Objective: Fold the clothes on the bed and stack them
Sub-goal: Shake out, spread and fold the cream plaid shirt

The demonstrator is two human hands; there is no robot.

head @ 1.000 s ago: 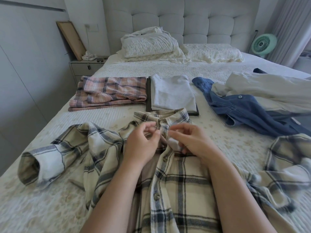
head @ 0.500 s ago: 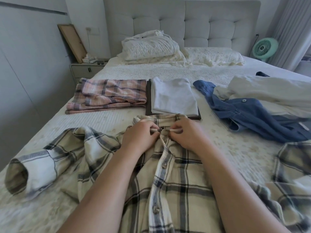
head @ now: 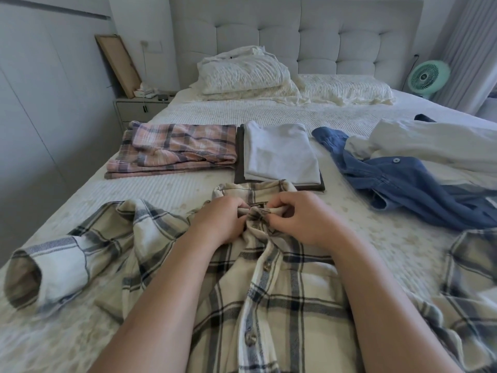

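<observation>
— Slid forward from a second ago: left hand (head: 224, 222) and right hand (head: 301, 219), up to the collar of the plaid shirt (head: 271, 305), spread front-up on the bed (head: 188, 184)

— Fingers?

— Curled, both pinching collar cloth at the top button

— Advice?

— Better fastened flat, placket straight, before folding

— Containers?

— None seen; only two folded piles beyond

Two bare forearms, no sleeves, left hand (head: 219, 222) & right hand (head: 304, 218) ungloved
</observation>
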